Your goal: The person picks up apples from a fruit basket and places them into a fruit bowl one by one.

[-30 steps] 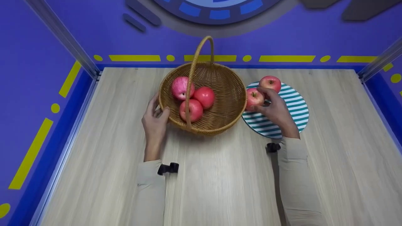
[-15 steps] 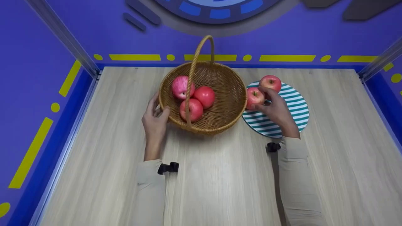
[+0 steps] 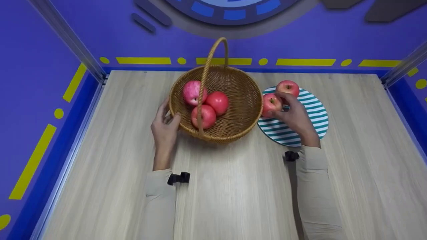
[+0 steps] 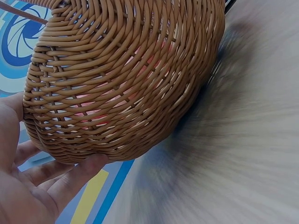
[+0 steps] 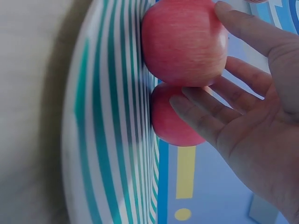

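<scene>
A purple wall (image 3: 120,36) with yellow dashes runs along the twelve o'clock side, behind the wood-grain surface (image 3: 230,193). On the surface stands the basket (image 3: 238,108), a round woven one, its handle (image 3: 209,60) arching from about seven o'clock to nearly one. At its three o'clock lies the plate (image 3: 315,116), striped green and white. The left hand (image 3: 165,128) sits at the basket's eight o'clock and grips it, thumb over the rim, fingers (image 4: 77,182) bent against the outer weave. The right hand (image 3: 295,115) is over the plate and grasps the near apple (image 3: 270,104). That apple is at the plate's ten o'clock, between the right fingers (image 5: 196,116) and thumb: in the head view the index fingertip meets it at about one o'clock, the thumb tip at six. It is right by the basket rim; whether they touch cannot be told. The far apple (image 3: 288,87) rests at the plate's twelve o'clock, just past the knuckles. Inside the basket three apples cluster together: the streaked apple (image 3: 191,91) at ten o'clock, the red apple (image 3: 219,102) around the middle, the lower apple (image 3: 207,116) between seven and eight, partly crossed by the handle. A small black mount (image 3: 179,178) is on the left sleeve.
</scene>
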Tool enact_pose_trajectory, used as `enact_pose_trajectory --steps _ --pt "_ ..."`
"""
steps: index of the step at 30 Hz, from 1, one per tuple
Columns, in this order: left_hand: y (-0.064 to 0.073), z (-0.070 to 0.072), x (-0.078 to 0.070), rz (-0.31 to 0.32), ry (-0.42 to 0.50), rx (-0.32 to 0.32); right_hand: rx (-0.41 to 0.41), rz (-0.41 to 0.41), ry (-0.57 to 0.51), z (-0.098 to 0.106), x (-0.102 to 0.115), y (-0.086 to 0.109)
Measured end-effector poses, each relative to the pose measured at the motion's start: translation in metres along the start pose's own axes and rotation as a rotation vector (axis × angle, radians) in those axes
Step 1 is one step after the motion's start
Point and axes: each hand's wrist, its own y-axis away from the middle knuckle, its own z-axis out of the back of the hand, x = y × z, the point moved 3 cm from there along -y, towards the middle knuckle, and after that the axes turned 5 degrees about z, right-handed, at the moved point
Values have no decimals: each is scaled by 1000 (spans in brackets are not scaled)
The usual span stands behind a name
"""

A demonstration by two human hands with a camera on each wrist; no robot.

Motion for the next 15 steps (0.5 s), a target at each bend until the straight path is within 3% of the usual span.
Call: enact_pose_trajectory --steps 5,12,15 --pt "0 -1 -3 19 15 3 -15 -6 12 3 3 2" --pt "14 -2 -29 34 8 19 -55 27 7 10 12 3" --pt "11 -1 -23 18 7 21 -70 17 9 12 17 5"
